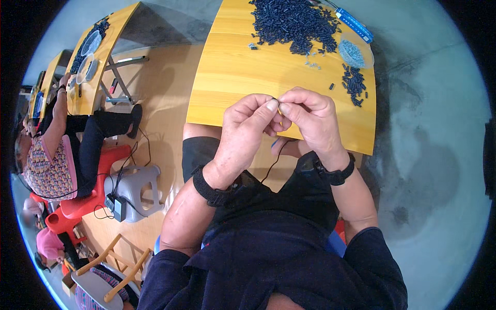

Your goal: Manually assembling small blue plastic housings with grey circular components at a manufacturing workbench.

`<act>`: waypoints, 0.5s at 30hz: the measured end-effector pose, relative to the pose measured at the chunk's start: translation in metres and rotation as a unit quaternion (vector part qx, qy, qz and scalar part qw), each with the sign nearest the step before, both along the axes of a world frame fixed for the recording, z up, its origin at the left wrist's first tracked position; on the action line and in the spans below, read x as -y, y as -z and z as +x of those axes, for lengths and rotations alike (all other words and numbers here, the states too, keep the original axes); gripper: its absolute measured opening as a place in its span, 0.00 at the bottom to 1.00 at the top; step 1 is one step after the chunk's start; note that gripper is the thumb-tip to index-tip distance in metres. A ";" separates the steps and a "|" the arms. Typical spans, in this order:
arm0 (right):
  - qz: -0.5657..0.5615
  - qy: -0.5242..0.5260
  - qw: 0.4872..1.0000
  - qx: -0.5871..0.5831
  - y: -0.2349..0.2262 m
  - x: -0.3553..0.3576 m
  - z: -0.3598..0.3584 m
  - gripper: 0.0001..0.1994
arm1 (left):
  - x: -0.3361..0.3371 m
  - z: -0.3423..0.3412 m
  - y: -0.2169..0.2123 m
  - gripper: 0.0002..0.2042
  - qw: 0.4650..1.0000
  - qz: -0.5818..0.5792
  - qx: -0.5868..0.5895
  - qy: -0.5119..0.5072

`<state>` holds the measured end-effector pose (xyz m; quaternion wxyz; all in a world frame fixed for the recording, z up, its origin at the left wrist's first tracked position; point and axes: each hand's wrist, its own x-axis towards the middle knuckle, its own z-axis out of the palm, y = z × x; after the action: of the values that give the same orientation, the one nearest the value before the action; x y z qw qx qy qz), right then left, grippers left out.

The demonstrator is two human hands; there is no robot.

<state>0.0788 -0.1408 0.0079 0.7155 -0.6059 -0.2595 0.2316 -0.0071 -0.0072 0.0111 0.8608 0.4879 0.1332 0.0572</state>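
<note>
My left hand (pixel 247 121) and my right hand (pixel 313 118) meet above the near edge of the yellow wooden table (pixel 232 77). Both are closed in a pinch, thumbs and forefingers almost touching, at a small dark piece (pixel 275 99). Mostly my fingertips hide it, so its full shape does not show. Farther off lies a big heap of short, dark, tube-like pieces (pixel 297 23). Beside it, a clear tub (pixel 353 53) contains many tiny pale-blue parts. A smaller group of dark pieces (pixel 354 85) is scattered nearer me, at the right edge.
A blue-and-white box (pixel 354 25) lies at the table's far right. To my left, a person (pixel 51 165) sits on a red stool (pixel 93 191) at another table (pixel 106 49). A grey stool (pixel 135 188) carries cables and a black adapter. A wooden chair (pixel 116 263) stands behind.
</note>
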 end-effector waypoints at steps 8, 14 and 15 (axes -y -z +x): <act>-0.039 0.008 0.992 0.118 -0.013 0.004 -0.002 0.03 | -0.001 0.000 -0.007 0.06 0.999 0.022 0.006 0.038; -0.013 -0.009 0.996 0.087 -0.013 0.006 -0.006 0.03 | 0.003 -0.003 0.000 0.07 0.998 -0.012 0.049 0.030; -0.014 -0.012 0.996 0.088 -0.012 0.007 -0.006 0.03 | 0.003 -0.003 0.000 0.06 0.998 -0.002 0.055 0.028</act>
<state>0.0732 -0.1475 0.0201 0.6784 -0.6308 -0.3254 0.1899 -0.0104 -0.0101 0.0108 0.8689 0.4862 0.0716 0.0596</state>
